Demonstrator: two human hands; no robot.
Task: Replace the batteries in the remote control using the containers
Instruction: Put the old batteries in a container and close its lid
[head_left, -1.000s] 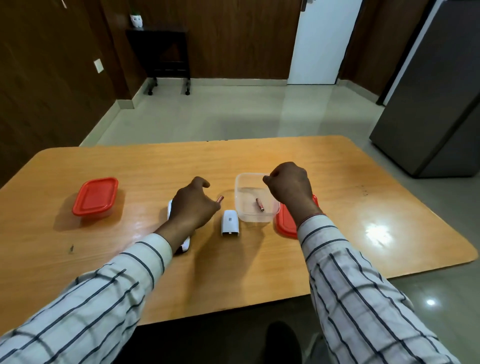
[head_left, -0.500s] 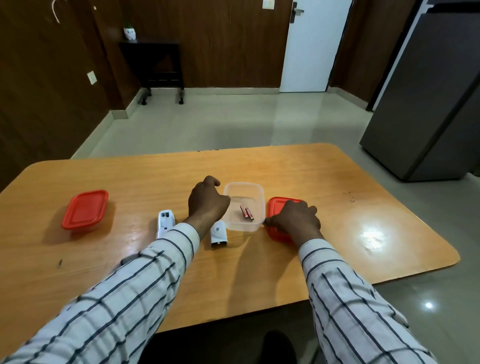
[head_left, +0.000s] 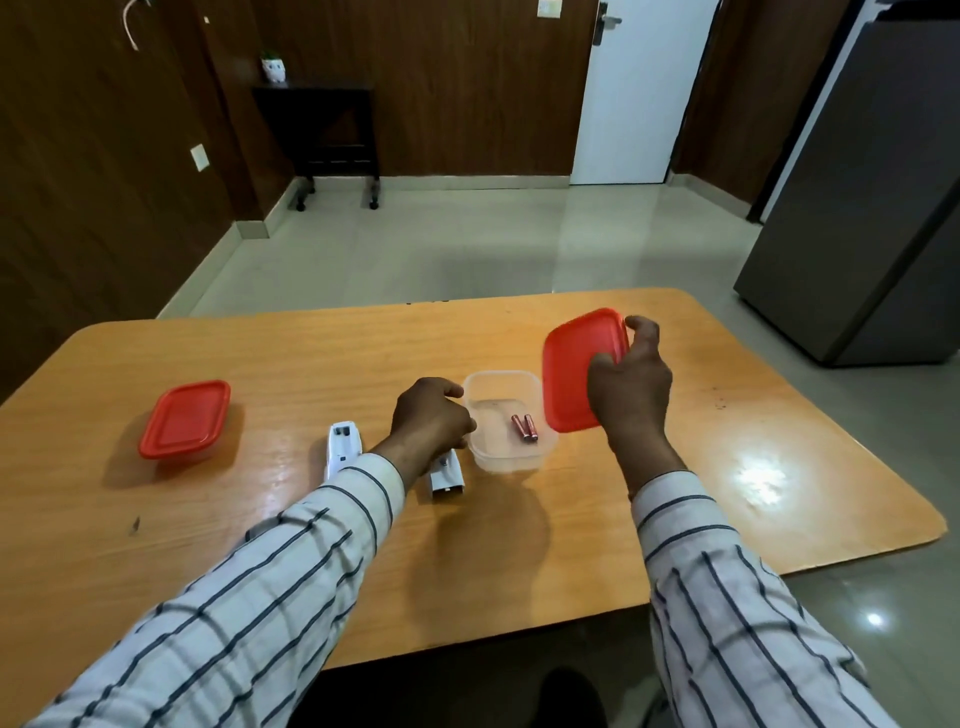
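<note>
A clear plastic container (head_left: 506, 457) stands open mid-table with two reddish batteries (head_left: 523, 427) lying inside. My right hand (head_left: 628, 387) holds its red lid (head_left: 574, 364) tilted in the air just right of and above the container. My left hand (head_left: 434, 415) rests against the container's left wall, fingers curled on its rim. The white remote (head_left: 342, 447) lies face down to the left with its battery bay uncovered; my left forearm hides its near end. The white battery cover (head_left: 447, 475) lies below my left hand, partly hidden by the wrist.
A second container (head_left: 184, 426) with a red lid on stands at the table's left. The wooden table (head_left: 311, 545) has rounded edges; its right edge is close to the right arm. A grey fridge (head_left: 872, 208) stands at the far right on the floor.
The second battery went from my left hand into the clear container. My right hand dropped onto the red lid beside the container and has lifted it off the table.
</note>
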